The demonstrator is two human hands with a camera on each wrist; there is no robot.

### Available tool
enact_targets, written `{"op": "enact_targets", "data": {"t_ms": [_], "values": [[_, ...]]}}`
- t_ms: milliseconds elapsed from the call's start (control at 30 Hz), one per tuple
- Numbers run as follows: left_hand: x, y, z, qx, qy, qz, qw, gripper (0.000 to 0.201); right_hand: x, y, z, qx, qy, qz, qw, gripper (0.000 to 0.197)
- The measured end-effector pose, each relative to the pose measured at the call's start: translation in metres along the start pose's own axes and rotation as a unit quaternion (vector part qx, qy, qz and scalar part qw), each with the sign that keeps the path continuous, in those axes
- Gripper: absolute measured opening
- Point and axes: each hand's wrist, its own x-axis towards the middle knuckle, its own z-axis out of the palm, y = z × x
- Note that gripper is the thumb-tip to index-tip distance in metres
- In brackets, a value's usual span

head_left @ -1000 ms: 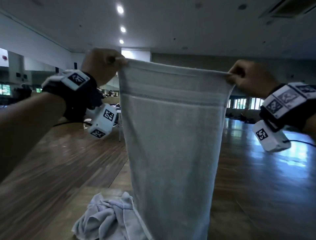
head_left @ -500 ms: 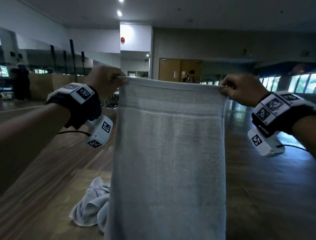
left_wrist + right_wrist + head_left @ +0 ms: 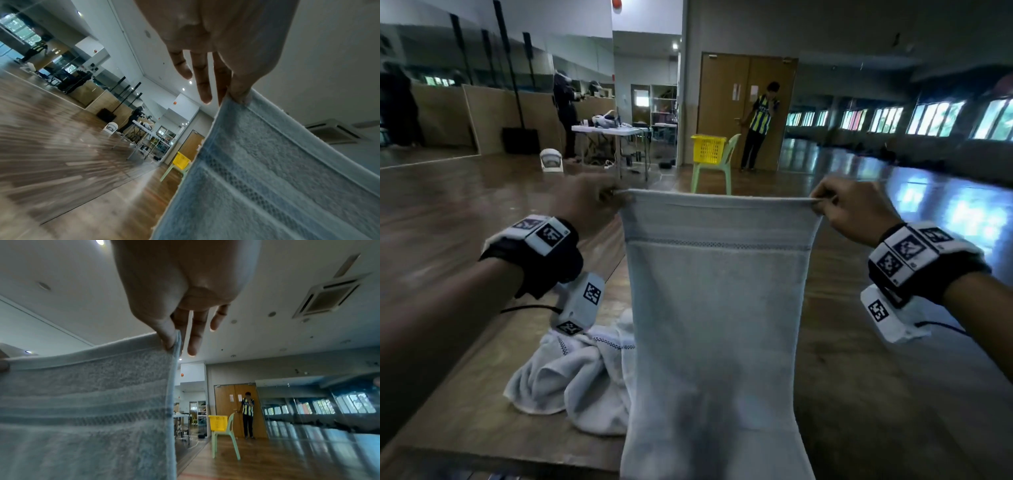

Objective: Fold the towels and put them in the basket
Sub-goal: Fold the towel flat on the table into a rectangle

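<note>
A pale blue-grey towel (image 3: 717, 329) hangs full length in front of me, stretched by its top edge. My left hand (image 3: 589, 202) pinches the top left corner and my right hand (image 3: 849, 209) pinches the top right corner. The left wrist view shows thumb and forefinger of my left hand (image 3: 236, 95) nipping the towel (image 3: 277, 178), the other fingers straight. In the right wrist view my right hand (image 3: 170, 340) does the same on the towel (image 3: 86, 410). A crumpled white towel (image 3: 571, 377) lies on the wooden table (image 3: 482, 411) below. The yellow basket (image 3: 707, 149) stands on a green chair far ahead.
A green plastic chair (image 3: 714, 168) holds the basket, near a wooden double door (image 3: 746, 106) where a person (image 3: 760, 126) stands. A white folding table (image 3: 613, 132) with gear and another person stand at the back left. Shiny wooden floor lies between.
Both hands have lowered the stretched towel, and my head has tipped down. The door, chair and basket have come into view above the towel's top edge.
</note>
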Motion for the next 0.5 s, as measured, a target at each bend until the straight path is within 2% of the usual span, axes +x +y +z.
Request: {"op": "enact_targets", "data": {"t_ms": [67,133,233,300,400,500], "values": [[-0.034,-0.015,0.024,-0.009,-0.078,-0.006,0.997,0.007,-0.025,0.011,0.030,0.024,-0.087,-0.001,0.996,0.009],[-0.075,-0.026,0.047,0.006,-0.177,0.001,0.984,0.015,-0.058,0.023,0.059,0.018,-0.185,-0.013,0.983,0.017],[-0.142,-0.033,0.078,0.053,-0.307,0.047,0.949,0.024,-0.116,0.033,0.100,-0.004,-0.333,-0.023,0.943,0.016],[-0.182,-0.036,0.096,0.066,-0.368,0.079,0.924,0.028,-0.153,0.036,0.123,-0.037,-0.393,-0.031,0.918,0.012],[-0.230,-0.034,0.116,0.076,-0.419,0.116,0.897,0.013,-0.197,0.041,0.154,-0.038,-0.448,-0.048,0.892,0.013],[-0.258,-0.034,0.134,0.083,-0.418,0.137,0.894,0.016,-0.225,0.044,0.175,-0.070,-0.465,-0.077,0.879,0.017]]}}
